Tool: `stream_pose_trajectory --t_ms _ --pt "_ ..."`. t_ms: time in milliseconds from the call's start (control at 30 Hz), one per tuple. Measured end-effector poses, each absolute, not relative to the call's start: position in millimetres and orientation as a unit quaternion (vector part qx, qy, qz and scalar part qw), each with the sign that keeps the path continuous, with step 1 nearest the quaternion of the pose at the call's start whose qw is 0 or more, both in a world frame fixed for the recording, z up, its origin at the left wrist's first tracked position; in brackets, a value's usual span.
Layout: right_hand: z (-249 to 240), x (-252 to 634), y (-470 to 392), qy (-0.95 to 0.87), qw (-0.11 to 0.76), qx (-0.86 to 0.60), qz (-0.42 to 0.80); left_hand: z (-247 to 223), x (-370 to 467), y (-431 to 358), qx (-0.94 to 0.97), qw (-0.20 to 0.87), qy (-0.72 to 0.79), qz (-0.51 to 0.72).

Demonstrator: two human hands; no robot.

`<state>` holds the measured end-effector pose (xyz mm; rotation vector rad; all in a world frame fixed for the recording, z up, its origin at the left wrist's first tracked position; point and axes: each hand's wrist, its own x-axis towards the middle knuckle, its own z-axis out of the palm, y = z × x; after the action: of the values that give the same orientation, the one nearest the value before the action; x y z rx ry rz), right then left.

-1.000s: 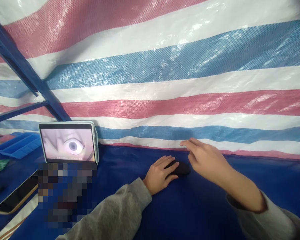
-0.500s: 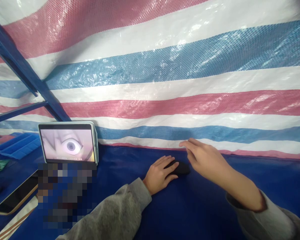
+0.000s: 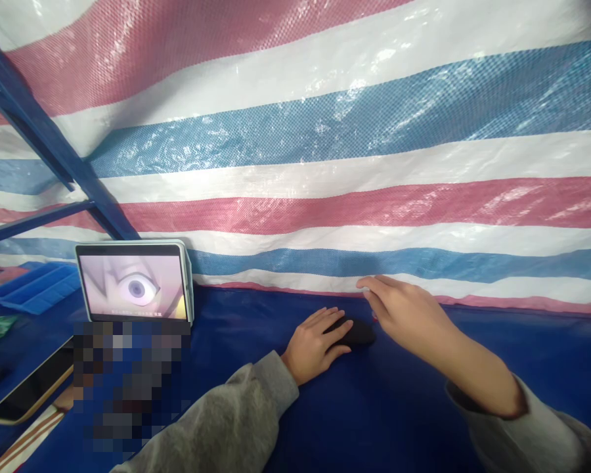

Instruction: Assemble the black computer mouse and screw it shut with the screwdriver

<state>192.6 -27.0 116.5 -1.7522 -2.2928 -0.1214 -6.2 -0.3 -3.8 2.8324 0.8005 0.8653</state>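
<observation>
My left hand lies with fingers spread, its fingertips resting on a black rounded object on the dark blue table surface. Just right of that object, my right hand is raised a little above the surface, fingers bent and drawn together. A small bit of red shows beneath its fingers; what they hold, if anything, is too small to name.
A tablet showing a cartoon eye stands at the left. Near it are a blue compartment tray, a phone and a pixelated patch. Behind rises a striped sheet beside a blue metal frame.
My right hand has shifted slightly right, and a small red bit now shows under its fingers. At the lower left, a striped sleeve has moved a little. My left hand has stayed in place.
</observation>
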Motion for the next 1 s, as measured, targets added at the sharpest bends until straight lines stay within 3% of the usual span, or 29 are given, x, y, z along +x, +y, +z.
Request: stream_pose_trajectory --t_ms 1000 --pt "114.7 191.7 -26.3 -0.790 0.124 -0.598 -0.051 -0.6 -5.5 -2.2 0.925 0.041 0.257 0.277"
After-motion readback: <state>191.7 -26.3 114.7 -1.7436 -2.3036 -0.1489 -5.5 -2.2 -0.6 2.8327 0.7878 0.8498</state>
